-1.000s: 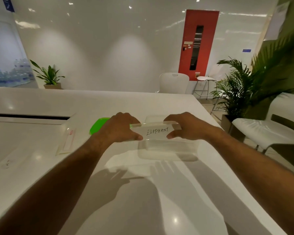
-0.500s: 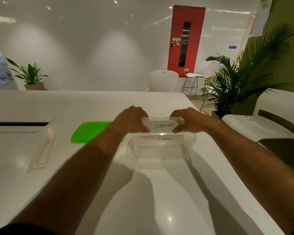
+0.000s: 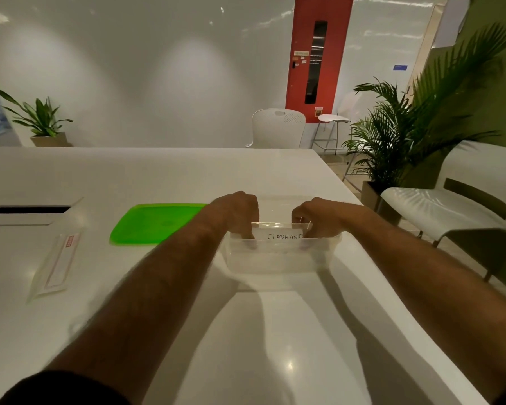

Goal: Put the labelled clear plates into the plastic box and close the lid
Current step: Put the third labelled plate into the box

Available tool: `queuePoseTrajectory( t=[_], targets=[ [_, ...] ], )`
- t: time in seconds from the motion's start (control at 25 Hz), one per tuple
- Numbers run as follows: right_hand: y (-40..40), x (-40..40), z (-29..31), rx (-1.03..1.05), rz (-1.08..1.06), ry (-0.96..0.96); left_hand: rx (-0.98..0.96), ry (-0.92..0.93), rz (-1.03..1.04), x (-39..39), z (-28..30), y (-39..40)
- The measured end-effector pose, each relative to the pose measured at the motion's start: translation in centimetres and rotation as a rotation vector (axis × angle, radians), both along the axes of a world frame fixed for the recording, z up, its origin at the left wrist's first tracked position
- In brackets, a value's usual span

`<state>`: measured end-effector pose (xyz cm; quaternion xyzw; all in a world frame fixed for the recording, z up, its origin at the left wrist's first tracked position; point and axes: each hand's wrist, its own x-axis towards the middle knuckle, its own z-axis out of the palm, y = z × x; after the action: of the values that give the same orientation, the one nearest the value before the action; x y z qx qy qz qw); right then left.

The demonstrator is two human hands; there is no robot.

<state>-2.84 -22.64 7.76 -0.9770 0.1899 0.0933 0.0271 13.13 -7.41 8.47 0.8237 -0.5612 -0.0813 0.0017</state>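
A clear plate with a white label reading ELEPHANT point(image 3: 284, 235) is held between both hands, its lower part inside the clear plastic box point(image 3: 278, 266) on the white table. My left hand point(image 3: 235, 213) grips its left end and my right hand point(image 3: 314, 216) grips its right end, fingers dipping below the box rim. Something pale and blurred lies lower in the box; I cannot tell what it is. The green lid point(image 3: 155, 223) lies flat on the table, left of the box and apart from it.
A clear sleeve with a red-marked white strip point(image 3: 57, 264) lies at the left. A dark slot point(image 3: 24, 210) is cut into the table point(image 3: 164, 176) further left. The table's right edge runs close to the box; white chairs point(image 3: 450, 206) and potted palms point(image 3: 398, 135) stand beyond it.
Both hands have lowered the ELEPHANT plate from above the box down into it. The view has shifted, so the green lid now shows in full.
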Motion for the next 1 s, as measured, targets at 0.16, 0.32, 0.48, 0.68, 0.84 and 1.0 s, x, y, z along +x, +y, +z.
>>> queuePoseTrajectory(
  t=[0.16, 0.32, 0.48, 0.68, 0.84, 1.0],
  targets=[
    [0.0, 0.3, 0.1, -0.013, -0.024, 0.045, 0.042, 0.011, -0.025, -0.3, -0.9, -0.5],
    [-0.1, 0.6, -0.2, 0.006, -0.032, 0.070, 0.067, 0.033, -0.010, -0.2, -1.2, -0.8],
    [-0.3, 0.9, -0.5, 0.024, -0.040, 0.093, 0.090, 0.018, -0.002, -0.2, -1.5, -0.9],
    [-0.6, 1.3, -1.1, 0.017, -0.052, 0.151, 0.129, 0.004, -0.003, -0.7, -1.1, -1.0],
    [-0.7, 1.7, -1.2, 0.003, -0.069, 0.180, 0.136, -0.005, 0.005, -0.8, -1.2, -1.0],
    [-0.8, 2.0, -1.5, 0.002, -0.081, 0.189, 0.164, -0.023, -0.015, -1.0, -1.3, -1.0]
  ],
)
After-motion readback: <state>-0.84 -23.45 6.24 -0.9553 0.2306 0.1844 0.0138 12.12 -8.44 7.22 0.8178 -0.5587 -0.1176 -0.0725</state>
